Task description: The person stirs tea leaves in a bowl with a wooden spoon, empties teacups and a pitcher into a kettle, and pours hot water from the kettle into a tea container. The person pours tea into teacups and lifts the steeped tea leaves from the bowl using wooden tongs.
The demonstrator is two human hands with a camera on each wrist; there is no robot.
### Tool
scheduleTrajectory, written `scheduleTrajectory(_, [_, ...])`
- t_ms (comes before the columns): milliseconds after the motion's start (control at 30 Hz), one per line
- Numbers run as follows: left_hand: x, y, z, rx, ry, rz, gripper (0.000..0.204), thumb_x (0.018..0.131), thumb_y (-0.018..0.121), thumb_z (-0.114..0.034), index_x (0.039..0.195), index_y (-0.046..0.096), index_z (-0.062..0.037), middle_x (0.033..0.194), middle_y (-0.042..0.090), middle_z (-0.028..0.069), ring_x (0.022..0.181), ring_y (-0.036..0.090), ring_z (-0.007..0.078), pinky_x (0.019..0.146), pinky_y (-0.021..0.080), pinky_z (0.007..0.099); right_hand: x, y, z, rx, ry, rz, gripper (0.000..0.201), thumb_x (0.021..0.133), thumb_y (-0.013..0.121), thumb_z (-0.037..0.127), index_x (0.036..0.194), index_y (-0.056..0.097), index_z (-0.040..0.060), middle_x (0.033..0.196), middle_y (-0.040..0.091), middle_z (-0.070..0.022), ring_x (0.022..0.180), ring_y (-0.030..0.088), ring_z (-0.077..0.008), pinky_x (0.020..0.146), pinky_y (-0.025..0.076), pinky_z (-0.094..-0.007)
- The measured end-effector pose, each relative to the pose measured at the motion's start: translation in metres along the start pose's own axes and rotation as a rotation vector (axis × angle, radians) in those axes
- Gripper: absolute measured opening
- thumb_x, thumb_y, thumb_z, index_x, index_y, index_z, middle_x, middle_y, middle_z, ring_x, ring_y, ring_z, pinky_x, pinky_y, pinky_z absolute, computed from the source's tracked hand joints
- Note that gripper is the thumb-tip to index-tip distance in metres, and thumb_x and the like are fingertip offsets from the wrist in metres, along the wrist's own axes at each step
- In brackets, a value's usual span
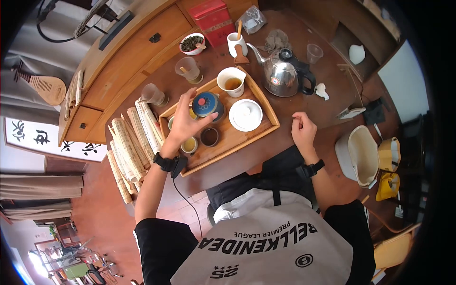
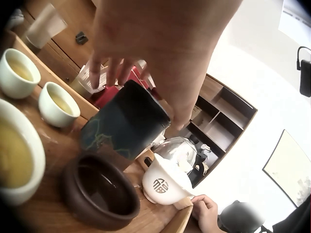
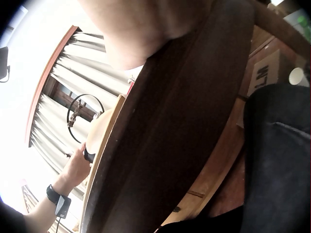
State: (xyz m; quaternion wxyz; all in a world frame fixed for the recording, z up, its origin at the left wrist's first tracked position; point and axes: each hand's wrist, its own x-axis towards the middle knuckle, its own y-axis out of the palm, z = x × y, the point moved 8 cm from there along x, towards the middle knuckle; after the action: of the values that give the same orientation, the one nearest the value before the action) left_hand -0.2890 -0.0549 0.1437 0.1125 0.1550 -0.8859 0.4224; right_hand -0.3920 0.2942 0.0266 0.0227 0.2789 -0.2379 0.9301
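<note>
A dark blue lidded tea canister (image 1: 205, 104) with a red knob stands on the wooden tray (image 1: 228, 151). My left hand (image 1: 183, 122) holds it near its top, thumb on one side and fingers on the other. Beside it are a dark brown cup (image 1: 209, 137) and a pale cup (image 1: 189, 145) of yellow tea; further pale cups (image 2: 58, 104) are partly under the hand in the head view. A white gaiwan (image 1: 245, 115) and a white pitcher (image 1: 232, 82) of tea share the tray. My right hand (image 1: 304, 128) rests at the table edge, loosely curled and holding nothing.
Behind the tray stand a steel kettle (image 1: 281, 73), a white utensil pot (image 1: 236, 45), a red tin (image 1: 211, 21), a bowl of tea leaves (image 1: 192, 44) and glasses (image 1: 188, 70). Rolled bamboo scrolls (image 1: 128, 147) lie left. A pale bin (image 1: 357, 156) stands right.
</note>
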Motion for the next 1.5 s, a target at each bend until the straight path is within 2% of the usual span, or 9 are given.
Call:
scheduleTrajectory(233, [0.009, -0.004, -0.028, 0.422, 0.265, -0.040, 0.029, 0.091, 0.069, -0.027, 0.091, 0.058, -0.0001, 0.117, 0.055, 0.0200, 0.120, 0.049, 0.0388, 0.096, 0.043, 0.0476, 0.000, 0.001, 0.002, 0.011, -0.038, 0.008, 0.007, 0.086, 0.062, 0.002, 0.088, 0.066, 0.0082, 0.057, 0.053, -0.0074, 0.046, 0.053, -0.0193, 0.048, 0.042, -0.0321])
scheduleTrajectory(500, [0.012, -0.023, -0.029, 0.410, 0.261, -0.195, 0.022, 0.092, 0.065, -0.019, 0.090, 0.059, 0.0018, 0.119, 0.056, 0.0185, 0.123, 0.047, 0.0390, 0.098, 0.041, 0.0491, 0.003, 0.003, 0.004, 0.002, -0.046, 0.041, 0.008, 0.087, 0.062, 0.002, 0.088, 0.067, 0.0071, 0.055, 0.048, -0.0075, 0.047, 0.050, -0.0181, 0.048, 0.041, -0.0324])
scheduleTrajectory(700, [-0.024, -0.062, -0.012, 0.128, 0.028, -0.451, 0.018, 0.098, 0.060, -0.013, 0.091, 0.059, 0.0037, 0.118, 0.057, 0.0194, 0.118, 0.048, 0.0373, 0.102, 0.039, 0.0437, 0.023, 0.002, -0.011, 0.269, 0.169, 0.123, 0.015, 0.094, 0.057, 0.001, 0.106, 0.065, 0.0056, 0.069, 0.053, 0.0019, 0.060, 0.049, -0.0054, 0.055, 0.040, -0.0253])
scheduleTrajectory(833, [-0.062, -0.061, 0.000, 0.073, -0.121, -0.509, 0.021, 0.099, 0.059, -0.016, 0.095, 0.060, 0.0044, 0.119, 0.057, 0.0191, 0.115, 0.049, 0.0361, 0.102, 0.039, 0.0424, 0.069, -0.016, -0.024, 0.272, 0.091, 0.065, 0.017, 0.098, 0.059, 0.007, 0.114, 0.060, 0.0047, 0.090, 0.059, -0.0022, 0.081, 0.055, -0.0081, 0.072, 0.046, -0.0236])
scheduleTrajectory(1033, [-0.116, -0.054, 0.007, -0.123, -0.356, -0.689, 0.029, 0.107, 0.049, -0.022, 0.093, 0.058, 0.0020, 0.089, 0.052, 0.0084, 0.076, 0.048, 0.0186, 0.069, 0.040, 0.0317, 0.119, -0.033, -0.011, 0.246, 0.127, 0.010, 0.024, 0.101, 0.060, 0.022, 0.115, 0.059, 0.0026, 0.101, 0.060, -0.0038, 0.088, 0.055, -0.0114, 0.074, 0.046, -0.0257])
scheduleTrajectory(1133, [-0.143, -0.030, 0.021, -0.577, -0.569, -0.745, 0.035, 0.109, 0.044, -0.030, 0.087, 0.056, -0.0066, 0.067, 0.043, -0.0051, 0.060, 0.038, 0.0042, 0.054, 0.032, 0.0234, 0.132, -0.017, -0.026, 0.242, 0.133, 0.079, 0.029, 0.103, 0.057, 0.030, 0.109, 0.062, 0.0025, 0.097, 0.063, -0.0045, 0.085, 0.056, -0.0123, 0.074, 0.045, -0.0265])
scheduleTrajectory(1233, [-0.163, -0.011, 0.021, -0.831, -0.621, -0.846, 0.033, 0.109, 0.043, -0.031, 0.090, 0.057, -0.0071, 0.070, 0.046, -0.0044, 0.059, 0.038, 0.0030, 0.051, 0.031, 0.0209, 0.134, 0.000, -0.032, 0.271, 0.229, 0.256, 0.044, 0.105, 0.050, 0.042, 0.096, 0.066, 0.0018, 0.083, 0.064, -0.0054, 0.078, 0.057, -0.0126, 0.073, 0.045, -0.0275])
scheduleTrajectory(1300, [-0.177, 0.000, 0.030, -0.889, -0.615, -0.883, 0.033, 0.110, 0.041, -0.030, 0.094, 0.058, -0.0066, 0.070, 0.048, -0.0046, 0.058, 0.039, 0.0024, 0.050, 0.031, 0.0197, 0.128, 0.010, -0.041, 0.441, 0.489, 0.279, 0.056, 0.106, 0.043, 0.049, 0.084, 0.063, 0.0021, 0.071, 0.061, -0.0047, 0.070, 0.056, -0.0138, 0.070, 0.044, -0.0278])
scheduleTrajectory(1500, [-0.194, 0.008, 0.032, -0.962, -0.571, -0.974, 0.030, 0.111, 0.040, -0.028, 0.100, 0.058, -0.0061, 0.070, 0.048, -0.0046, 0.056, 0.039, 0.0024, 0.049, 0.029, 0.0199, 0.130, 0.012, -0.034, 0.427, 0.457, 0.243, 0.061, 0.105, 0.038, 0.055, 0.068, 0.050, 0.0090, 0.059, 0.049, -0.0020, 0.059, 0.051, -0.0140, 0.061, 0.041, -0.0287])
